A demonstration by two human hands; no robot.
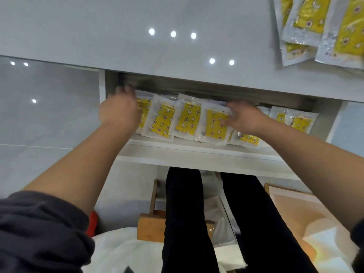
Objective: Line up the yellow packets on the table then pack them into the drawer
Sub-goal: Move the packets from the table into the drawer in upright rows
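Observation:
An open white drawer (197, 152) under the grey table (137, 36) holds a row of several yellow packets (163, 121) in clear wrappers, overlapping from left to right. My left hand (120, 113) is at the row's left end, blurred, fingers reaching toward the back of the drawer over the leftmost packet. My right hand (244, 119) lies over the packets right of the middle, its thumb and fingers pinching the top of one packet (214, 125). More yellow packets (319, 30) lie in a loose pile on the table at the top right.
My legs in black trousers (187, 213) stand below the drawer. A wooden stool (151, 225) and a cardboard box (295, 217) are on the floor. The table's front edge overhangs the back of the drawer.

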